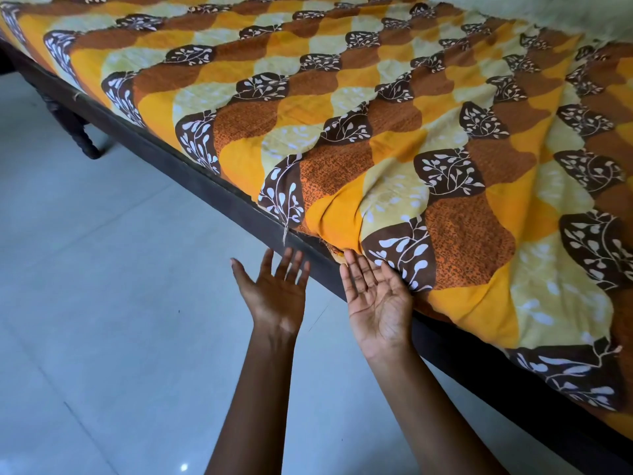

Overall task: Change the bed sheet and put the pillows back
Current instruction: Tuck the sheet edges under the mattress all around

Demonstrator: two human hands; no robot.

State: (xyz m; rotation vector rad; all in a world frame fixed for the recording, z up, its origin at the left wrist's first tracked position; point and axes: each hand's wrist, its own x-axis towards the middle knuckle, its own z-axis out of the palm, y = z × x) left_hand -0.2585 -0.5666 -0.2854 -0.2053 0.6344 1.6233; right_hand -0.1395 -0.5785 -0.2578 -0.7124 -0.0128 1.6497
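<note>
Bed sheet [376, 132] spread flat — long axis upper-left to lower-right.

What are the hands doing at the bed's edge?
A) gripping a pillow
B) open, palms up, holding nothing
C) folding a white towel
B: the left hand and right hand both lie open, palms upturned, at the edge of the patterned sheet, gripping nothing.

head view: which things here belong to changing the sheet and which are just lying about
Job: sheet, bed frame, left hand, right hand. No pillows in view.
Just there: floor, bed leg.
</note>
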